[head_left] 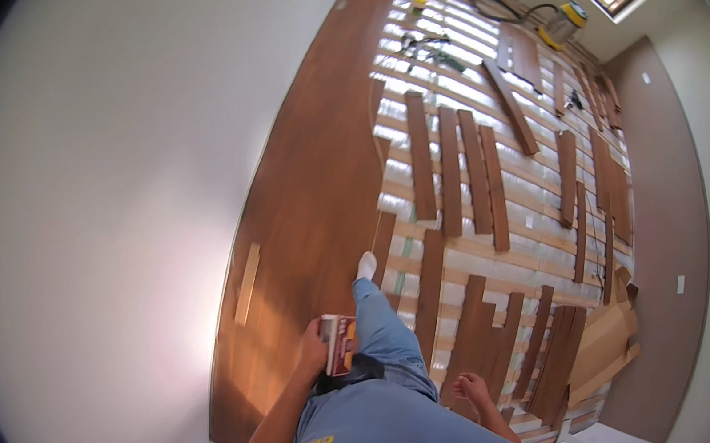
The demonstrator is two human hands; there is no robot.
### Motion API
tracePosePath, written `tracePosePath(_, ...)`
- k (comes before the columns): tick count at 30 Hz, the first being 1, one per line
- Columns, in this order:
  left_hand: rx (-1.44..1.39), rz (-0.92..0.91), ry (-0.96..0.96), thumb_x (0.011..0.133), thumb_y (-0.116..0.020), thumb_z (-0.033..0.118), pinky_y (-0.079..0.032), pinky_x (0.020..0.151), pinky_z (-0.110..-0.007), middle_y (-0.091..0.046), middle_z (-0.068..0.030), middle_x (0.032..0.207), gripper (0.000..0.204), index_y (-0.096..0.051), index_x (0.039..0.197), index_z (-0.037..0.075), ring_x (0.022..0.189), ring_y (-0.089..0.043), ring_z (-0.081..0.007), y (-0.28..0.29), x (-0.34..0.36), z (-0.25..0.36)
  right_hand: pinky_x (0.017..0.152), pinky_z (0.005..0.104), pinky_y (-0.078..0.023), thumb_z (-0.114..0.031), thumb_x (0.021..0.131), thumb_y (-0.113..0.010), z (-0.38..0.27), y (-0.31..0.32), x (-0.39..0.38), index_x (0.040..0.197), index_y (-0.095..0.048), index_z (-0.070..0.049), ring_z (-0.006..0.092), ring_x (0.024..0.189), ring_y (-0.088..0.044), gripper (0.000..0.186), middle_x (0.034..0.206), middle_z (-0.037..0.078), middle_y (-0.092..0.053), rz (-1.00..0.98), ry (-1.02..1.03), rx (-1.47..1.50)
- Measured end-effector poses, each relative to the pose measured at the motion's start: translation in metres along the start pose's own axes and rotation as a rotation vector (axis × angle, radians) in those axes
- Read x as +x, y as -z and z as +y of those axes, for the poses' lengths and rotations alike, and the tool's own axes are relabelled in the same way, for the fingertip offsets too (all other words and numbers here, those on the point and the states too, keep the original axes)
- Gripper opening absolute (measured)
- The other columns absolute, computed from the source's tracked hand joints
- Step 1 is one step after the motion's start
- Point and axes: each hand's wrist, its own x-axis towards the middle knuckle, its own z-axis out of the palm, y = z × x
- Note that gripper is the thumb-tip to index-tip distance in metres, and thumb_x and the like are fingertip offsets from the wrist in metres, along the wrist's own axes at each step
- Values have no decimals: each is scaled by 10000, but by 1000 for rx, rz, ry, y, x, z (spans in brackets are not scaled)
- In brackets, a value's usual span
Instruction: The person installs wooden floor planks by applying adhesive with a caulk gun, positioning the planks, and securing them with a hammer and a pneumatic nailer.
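Observation:
At my left side, my left hand is closed around a small red and white box with a yellow patch, held against my hip. The fingers on its far side are hidden. My right hand hangs beside my right hip, its fingers loosely bent and apart, with nothing visible in them. Below it lie dark brown floorboards, though I cannot see the hand touching them. One white-socked foot is stretched forward at the edge of the laid wooden floor.
Loose planks lie across pale wooden battens over shiny sheeting. A light wood strip rests by the left wall. Flattened cardboard lies at right. A yellow and black vacuum with a hose stands near the window.

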Motion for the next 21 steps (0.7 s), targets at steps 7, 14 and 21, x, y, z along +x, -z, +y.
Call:
tracePosePath(7,-147,253,-23,1097,-400,282,-618,632,-333,-694,-77,872,337,-633,1184,55,703,-710,-194,5,105,155,690,422,-636,-182,1012,-581,-115,24,121,1187,-604,-10,288,808,-744,246,969,178,-724,115,-130,174)
tracePosePath(14,-102,446,-122,1082,-364,167,-632,701,-363,-714,-121,957,292,-583,1225,36,782,-732,-229,17,219,232,673,319,-604,-165,1000,-600,-341,-14,230,1214,-630,40,204,764,-723,297,938,138,-722,-20,188,88)
tracePosePath(21,-253,395,-62,1032,-472,50,-640,770,-363,-713,-112,1049,244,-583,1249,39,885,-741,-215,-1,367,320,658,289,-578,-127,1006,-575,-581,-82,304,1259,-605,38,163,745,-698,303,924,108,-714,-16,391,43)
